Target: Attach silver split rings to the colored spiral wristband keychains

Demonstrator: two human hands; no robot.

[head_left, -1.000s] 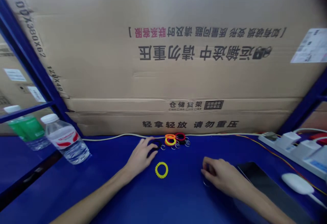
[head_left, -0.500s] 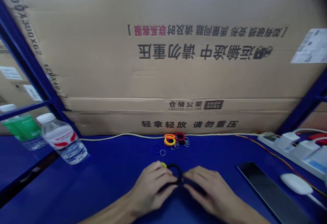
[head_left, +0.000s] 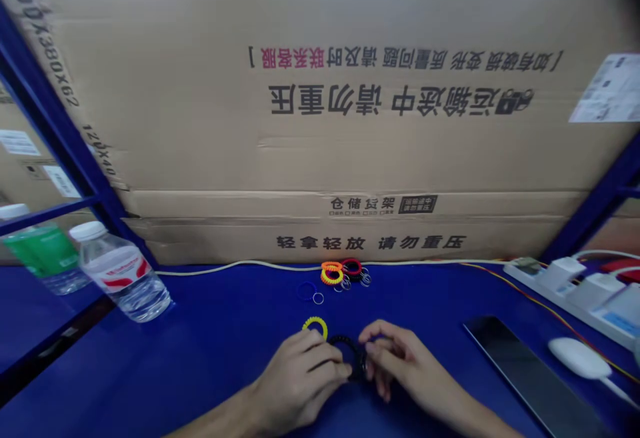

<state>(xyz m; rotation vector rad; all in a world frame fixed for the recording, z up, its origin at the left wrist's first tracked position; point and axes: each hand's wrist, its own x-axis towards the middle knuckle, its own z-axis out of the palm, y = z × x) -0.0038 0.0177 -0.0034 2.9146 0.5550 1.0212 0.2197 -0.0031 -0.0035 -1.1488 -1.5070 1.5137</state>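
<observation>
Near the front of the blue table, my left hand is closed on the left and lower side of a black spiral coil wristband. My right hand pinches at the coil's right edge, thumb and index finger close together and the other fingers curled beneath. What lies right between those fingertips is dark and hard to make out. A yellow coil wristband lies just beyond my left knuckles, partly hidden by them.
Further back lie an orange coil, a red coil, a thin blue ring and a loose metal ring. A water bottle stands left; a phone, white charger and power strip are right.
My right hand's fingers have curled in and pinched at the black coil's right side. My left hand has shifted slightly down, and more of the yellow coil shows.
</observation>
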